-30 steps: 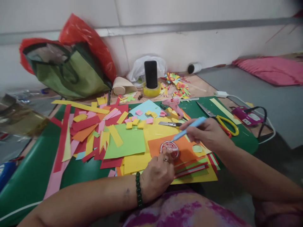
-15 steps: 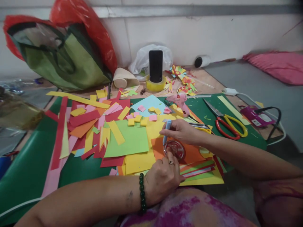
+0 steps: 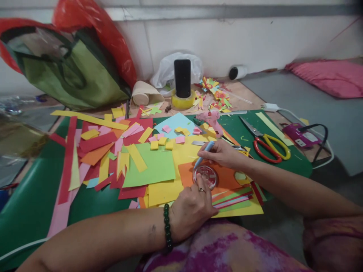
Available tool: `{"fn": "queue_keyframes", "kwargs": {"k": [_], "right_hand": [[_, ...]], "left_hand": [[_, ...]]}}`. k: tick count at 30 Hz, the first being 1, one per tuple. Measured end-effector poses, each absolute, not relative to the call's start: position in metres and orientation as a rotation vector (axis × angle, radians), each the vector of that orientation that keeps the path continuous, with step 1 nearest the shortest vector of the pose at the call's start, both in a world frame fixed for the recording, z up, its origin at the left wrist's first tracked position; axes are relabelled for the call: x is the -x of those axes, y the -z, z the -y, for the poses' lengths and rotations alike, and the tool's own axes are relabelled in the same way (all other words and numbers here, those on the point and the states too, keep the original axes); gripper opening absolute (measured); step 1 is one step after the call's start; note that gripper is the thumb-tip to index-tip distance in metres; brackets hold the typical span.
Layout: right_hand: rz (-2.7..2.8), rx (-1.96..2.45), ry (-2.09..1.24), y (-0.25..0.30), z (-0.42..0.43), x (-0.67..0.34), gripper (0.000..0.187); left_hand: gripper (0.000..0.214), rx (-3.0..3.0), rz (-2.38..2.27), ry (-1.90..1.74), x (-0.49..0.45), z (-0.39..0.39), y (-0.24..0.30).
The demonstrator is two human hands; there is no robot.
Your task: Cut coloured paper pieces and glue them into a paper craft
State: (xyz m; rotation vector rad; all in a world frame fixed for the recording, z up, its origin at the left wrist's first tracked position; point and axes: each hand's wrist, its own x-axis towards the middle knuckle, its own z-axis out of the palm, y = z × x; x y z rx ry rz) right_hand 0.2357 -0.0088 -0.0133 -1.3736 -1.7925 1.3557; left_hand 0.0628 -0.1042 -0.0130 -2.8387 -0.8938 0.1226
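My left hand (image 3: 191, 209) presses a small round clear lid (image 3: 206, 176) flat onto an orange paper sheet (image 3: 227, 177); its fingers are curled on the lid's near edge. My right hand (image 3: 222, 153) grips a light blue pen (image 3: 203, 154), tip down at the lid's upper left rim. The orange sheet lies on a stack of yellow, green and red sheets (image 3: 241, 206) over a green cutting mat (image 3: 34, 211).
Loose strips and squares of coloured paper (image 3: 107, 151) cover the mat's left and middle. Scissors with red and yellow handles (image 3: 269, 147), a pink glue gun (image 3: 211, 120), a purple charger (image 3: 300, 136), a phone on a tape roll (image 3: 183, 85) and a green and red bag (image 3: 70, 68) lie around.
My right hand swung the pen from the lid's right side round to its upper left rim. My left hand stayed on the lid. The view shifted slightly.
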Motion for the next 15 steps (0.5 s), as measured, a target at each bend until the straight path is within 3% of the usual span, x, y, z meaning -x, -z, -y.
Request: {"fn": "queue_keyframes", "kwargs": {"k": [15], "right_hand": [[1.592, 1.455, -1.212, 0.012, 0.022, -0.255, 0.044]], "left_hand": [[0.071, 2.904, 0.888, -0.212, -0.063, 0.099, 0.007]]}}
